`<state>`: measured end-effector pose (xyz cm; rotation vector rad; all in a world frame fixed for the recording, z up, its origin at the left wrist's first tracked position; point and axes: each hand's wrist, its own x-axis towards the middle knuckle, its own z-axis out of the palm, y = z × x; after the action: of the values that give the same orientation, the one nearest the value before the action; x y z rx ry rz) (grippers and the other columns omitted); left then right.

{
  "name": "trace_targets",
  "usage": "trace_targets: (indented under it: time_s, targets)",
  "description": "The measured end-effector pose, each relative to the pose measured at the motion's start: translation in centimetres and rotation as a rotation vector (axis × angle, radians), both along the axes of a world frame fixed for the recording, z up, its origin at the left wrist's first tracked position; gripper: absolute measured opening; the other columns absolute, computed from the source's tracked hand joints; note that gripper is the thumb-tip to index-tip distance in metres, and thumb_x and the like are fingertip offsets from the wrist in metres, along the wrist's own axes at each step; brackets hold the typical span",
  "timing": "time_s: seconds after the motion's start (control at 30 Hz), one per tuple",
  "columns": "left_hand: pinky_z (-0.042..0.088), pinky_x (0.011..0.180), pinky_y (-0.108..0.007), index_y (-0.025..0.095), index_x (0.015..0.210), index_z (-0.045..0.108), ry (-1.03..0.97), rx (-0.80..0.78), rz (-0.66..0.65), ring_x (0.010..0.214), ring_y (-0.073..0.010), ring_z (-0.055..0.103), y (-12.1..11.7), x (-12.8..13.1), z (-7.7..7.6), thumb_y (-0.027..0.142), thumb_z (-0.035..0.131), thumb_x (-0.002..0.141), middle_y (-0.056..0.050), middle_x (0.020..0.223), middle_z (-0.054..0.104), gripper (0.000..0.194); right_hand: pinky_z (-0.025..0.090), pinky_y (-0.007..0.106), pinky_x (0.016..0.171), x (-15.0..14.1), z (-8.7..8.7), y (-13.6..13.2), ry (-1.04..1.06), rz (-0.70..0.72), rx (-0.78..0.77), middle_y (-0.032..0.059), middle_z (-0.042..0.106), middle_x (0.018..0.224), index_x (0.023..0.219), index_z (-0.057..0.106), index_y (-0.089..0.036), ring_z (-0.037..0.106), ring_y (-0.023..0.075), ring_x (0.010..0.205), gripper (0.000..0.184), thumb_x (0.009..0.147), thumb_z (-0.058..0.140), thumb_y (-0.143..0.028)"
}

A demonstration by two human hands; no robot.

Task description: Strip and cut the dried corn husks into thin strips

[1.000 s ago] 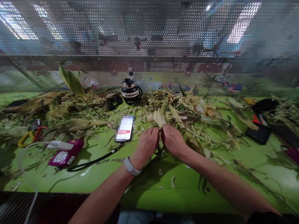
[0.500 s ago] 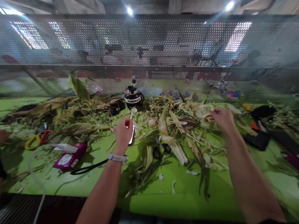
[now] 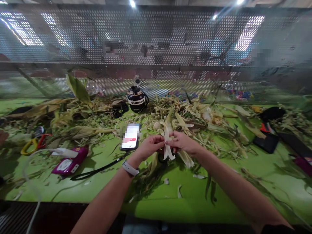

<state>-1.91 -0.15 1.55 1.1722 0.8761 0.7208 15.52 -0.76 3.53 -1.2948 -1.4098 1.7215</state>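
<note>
Above the green table, my left hand (image 3: 151, 147) and my right hand (image 3: 183, 143) meet near the middle. Between them are pale corn husk strips (image 3: 167, 152), crossed and splayed at the lower ends. The fingertips of both hands pinch the strips. A white watch band (image 3: 130, 168) is on my left wrist. Just left of my left hand lies a lit phone (image 3: 130, 138), part of its screen blurred out. Loose corn husks (image 3: 187, 159) lie beneath my right hand. The scissors under my hands are mostly hidden.
A dark jug (image 3: 137, 101) stands at the back against a perforated metal screen (image 3: 156, 35). Dried husks (image 3: 83, 133) spread across the table (image 3: 102, 188). A purple power bank (image 3: 70, 162) with a cable, yellow-and-red-handled scissors (image 3: 36, 144) and another person's hand (image 3: 3, 137) are left.
My right hand has come inward from the husk pile on the right. My left hand has moved right, uncovering the phone. Both now pinch the husk strips together.
</note>
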Motion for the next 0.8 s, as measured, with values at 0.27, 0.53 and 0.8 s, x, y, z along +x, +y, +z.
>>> trace_targets:
  time_s: [0.27,0.53,0.8]
  targets:
    - [0.049,0.065,-0.022,0.014,0.081,0.066,-0.068,0.04,-0.056,0.068,-0.0115,0.06,0.3,-1.0,-0.1,0.031,0.073,0.066,-0.002,0.075,0.066,0.023,0.036,0.017,0.039,-0.1,-0.6,0.0,0.092,-0.112,0.1,-0.0058,0.057,0.049,0.079,0.054,-0.016,0.047,0.0059,0.04,0.041,0.059,0.079,-0.042]
    - [0.051,0.063,-0.026,0.015,0.088,0.058,-0.243,-0.185,-0.025,0.062,-0.0137,0.062,-0.2,-0.2,0.6,0.02,0.07,0.066,-0.003,0.074,0.066,0.026,0.039,0.021,0.046,1.0,0.3,0.6,-0.104,-0.069,0.339,-0.002,0.058,0.057,0.083,0.061,-0.015,0.052,0.0095,0.049,0.036,0.072,0.064,-0.049]
    - [0.038,0.04,-0.018,0.015,0.064,0.052,-0.257,-0.42,0.215,0.043,-0.0089,0.05,1.3,-0.3,-0.5,0.013,0.051,0.063,-0.001,0.053,0.057,0.002,0.03,0.024,0.052,5.0,3.0,0.8,-0.996,0.316,0.601,0.0027,0.06,0.058,0.058,0.057,-0.016,0.051,0.0132,0.054,0.033,0.081,0.055,-0.039]
